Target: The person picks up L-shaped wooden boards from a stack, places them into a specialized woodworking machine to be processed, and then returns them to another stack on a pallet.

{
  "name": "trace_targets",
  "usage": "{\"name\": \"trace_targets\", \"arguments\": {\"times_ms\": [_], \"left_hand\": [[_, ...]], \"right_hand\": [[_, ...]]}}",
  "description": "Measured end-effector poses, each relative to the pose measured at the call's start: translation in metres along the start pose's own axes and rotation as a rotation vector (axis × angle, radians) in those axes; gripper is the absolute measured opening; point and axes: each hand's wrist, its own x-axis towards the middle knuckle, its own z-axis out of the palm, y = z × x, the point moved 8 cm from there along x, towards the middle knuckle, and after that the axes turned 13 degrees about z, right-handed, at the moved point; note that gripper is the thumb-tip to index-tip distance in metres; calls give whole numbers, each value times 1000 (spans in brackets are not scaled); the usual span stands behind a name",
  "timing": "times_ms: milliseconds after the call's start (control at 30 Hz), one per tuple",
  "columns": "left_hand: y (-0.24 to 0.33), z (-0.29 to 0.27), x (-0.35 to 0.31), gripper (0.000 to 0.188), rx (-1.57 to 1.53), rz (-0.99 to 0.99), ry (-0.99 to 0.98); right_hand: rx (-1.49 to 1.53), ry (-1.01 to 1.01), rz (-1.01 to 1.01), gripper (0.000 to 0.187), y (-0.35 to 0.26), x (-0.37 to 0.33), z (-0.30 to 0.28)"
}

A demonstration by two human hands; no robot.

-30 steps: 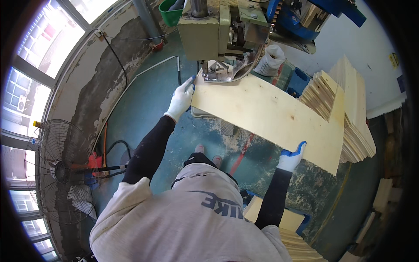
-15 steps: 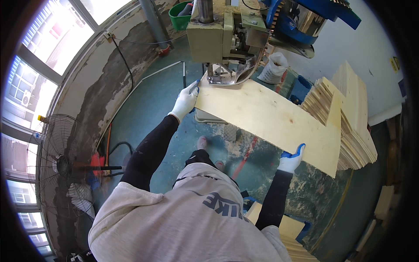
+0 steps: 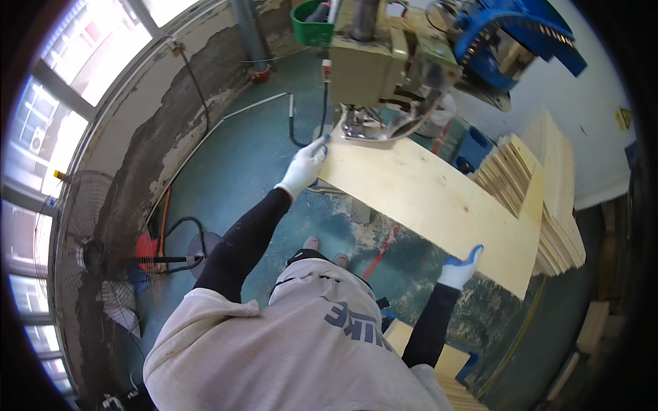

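Note:
A long, thin sheet of pale wood veneer (image 3: 439, 205) lies slantwise before me, its left end under the metal foot (image 3: 360, 125) of a greenish machine head (image 3: 367, 65). My left hand (image 3: 303, 166), in a white glove with blue fingertips, is closed on the sheet's left edge beside the foot. Farther right, my right hand (image 3: 459, 268), gloved alike, grips the near long edge, its blue-coated fingers partly over the top face. The undersides of both grips are hidden by the sheet and gloves.
Stacked wood sheets (image 3: 565, 205) stand at the right, close to the veneer's right end. A blue toothed wheel (image 3: 507, 48) rises beside the machine head. A green bin (image 3: 312, 31) hangs at its left. At far left stands a wire-caged fan (image 3: 89, 257); more boards (image 3: 449, 359) lie behind my right arm.
The whole view has shifted, so the machine appears farther right. The sheet's right end sits slightly lower in the picture. Both hands keep their hold on the veneer.

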Motion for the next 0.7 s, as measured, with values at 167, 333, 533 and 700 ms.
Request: {"name": "trace_targets", "arguments": {"times_ms": [167, 333, 533, 700], "left_hand": [[44, 10, -7, 37, 315, 7, -77], [43, -7, -23, 44, 374, 20, -29], [43, -3, -23, 44, 330, -21, -29], [34, 1, -23, 43, 334, 4, -44]], "right_hand": [[8, -99, -112, 61, -15, 0, 0], [-70, 37, -145, 58, -6, 0, 9], [-56, 21, -119, 58, -11, 1, 21], [-50, -12, -126, 59, -10, 13, 14]]}}
